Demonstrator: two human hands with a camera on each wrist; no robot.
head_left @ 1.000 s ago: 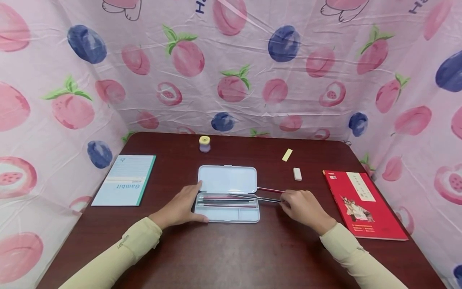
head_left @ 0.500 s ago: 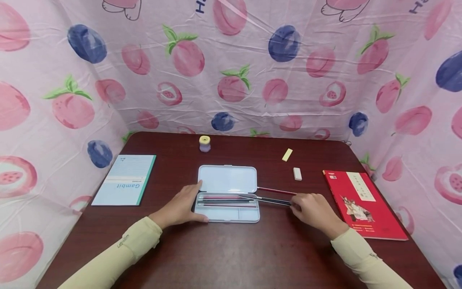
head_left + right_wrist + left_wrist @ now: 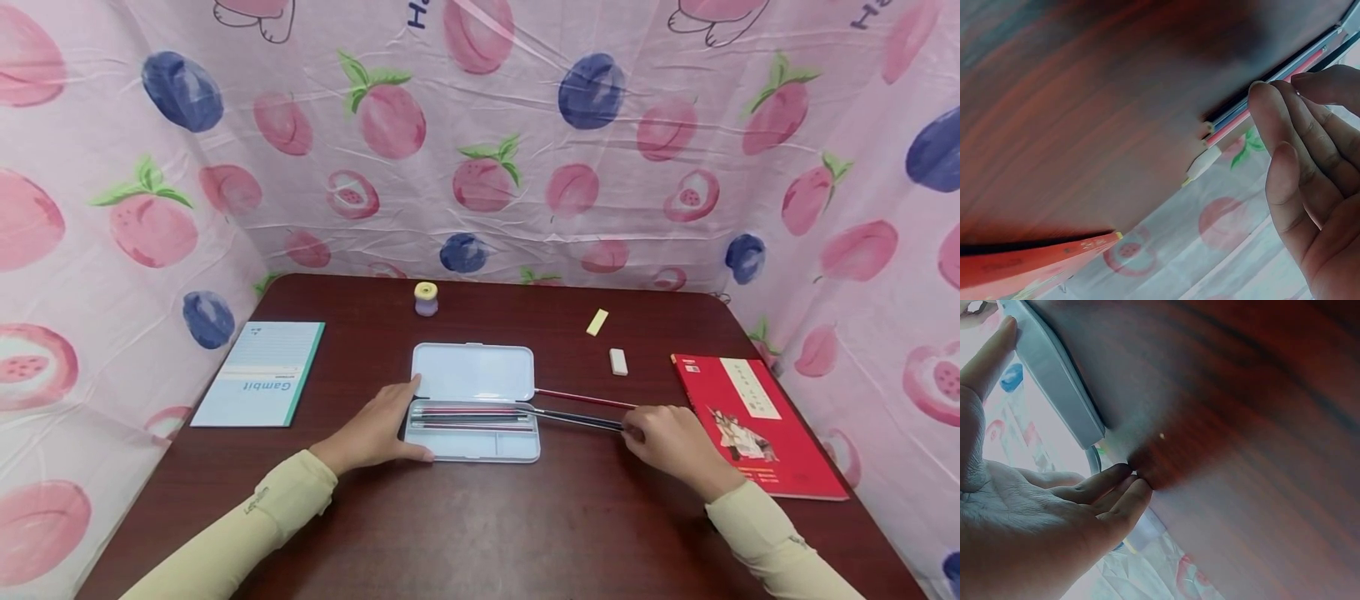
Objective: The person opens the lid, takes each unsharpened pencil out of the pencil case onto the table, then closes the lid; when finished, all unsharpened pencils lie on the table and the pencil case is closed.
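A pale pencil case (image 3: 472,371) lies with its lid folded back, several pencils (image 3: 465,418) in its long compartment. My left hand (image 3: 375,425) spans its left end, thumb at the front corner and straight fingers by the hinge; the left wrist view shows the thumb against the case (image 3: 1054,375) and the other fingertips at the table. My right hand (image 3: 667,446), to the right, pinches the end of a dark pencil (image 3: 577,419) whose other end reaches the case's right edge. A red pencil (image 3: 585,397) lies just behind it, its right end hidden by that hand.
Behind the right hand are a white eraser (image 3: 617,362) and a yellow strip (image 3: 597,322). A red book (image 3: 757,425) lies right, a light blue notebook (image 3: 258,375) left. A small yellow and purple jar-like object (image 3: 426,298) stands at the back. Patterned curtain (image 3: 480,233) surrounds the table.
My right hand has moved right, drawing the dark pencil along so that its left end slides out toward the case's right edge. More of the red pencil shows. My left hand has stayed put.
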